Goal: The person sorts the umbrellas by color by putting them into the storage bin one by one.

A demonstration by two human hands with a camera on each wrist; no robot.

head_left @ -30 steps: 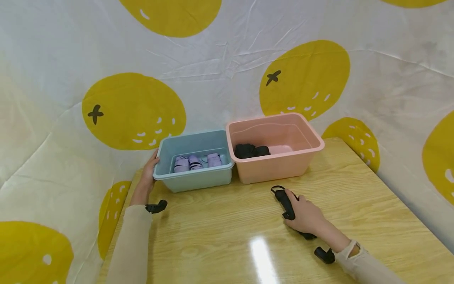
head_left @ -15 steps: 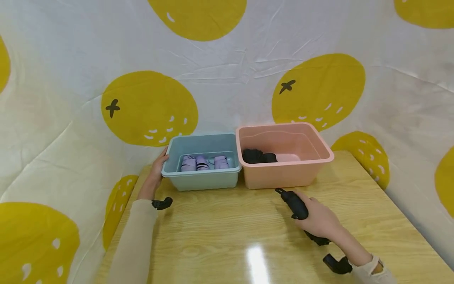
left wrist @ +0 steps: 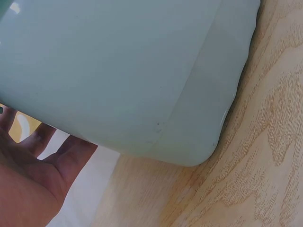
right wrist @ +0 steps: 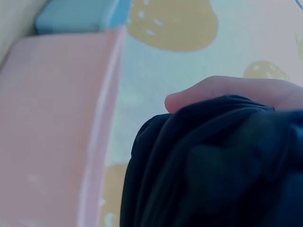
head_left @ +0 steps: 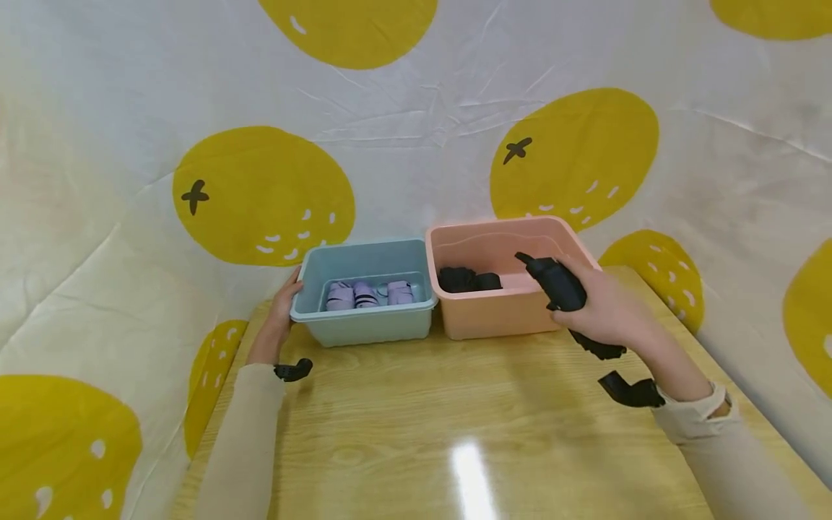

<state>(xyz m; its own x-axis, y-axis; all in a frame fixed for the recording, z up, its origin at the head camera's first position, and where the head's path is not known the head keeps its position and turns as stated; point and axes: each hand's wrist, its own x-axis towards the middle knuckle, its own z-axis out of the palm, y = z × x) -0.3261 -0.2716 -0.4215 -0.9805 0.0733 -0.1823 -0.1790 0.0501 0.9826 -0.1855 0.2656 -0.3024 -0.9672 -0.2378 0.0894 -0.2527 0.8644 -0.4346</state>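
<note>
My right hand grips a black folded umbrella, raised in front of the pink bin. Its narrow end points up and left and overlaps the bin in the head view. In the right wrist view the umbrella's gathered dark cloth fills the lower right, with the thumb along its top. My left hand holds the left rim of the blue bin; in the left wrist view its fingers bend against the outer wall. Several purple folded umbrellas lie in the blue bin.
Black bundles lie at the left inside the pink bin. Both bins stand side by side at the back of the wooden table. A white cloth with yellow fruit shapes hangs close behind and at the sides.
My right hand has lifted the black umbrella off the table, up and toward the pink bin. My left hand stays at the blue bin. The head view has shifted slightly.
</note>
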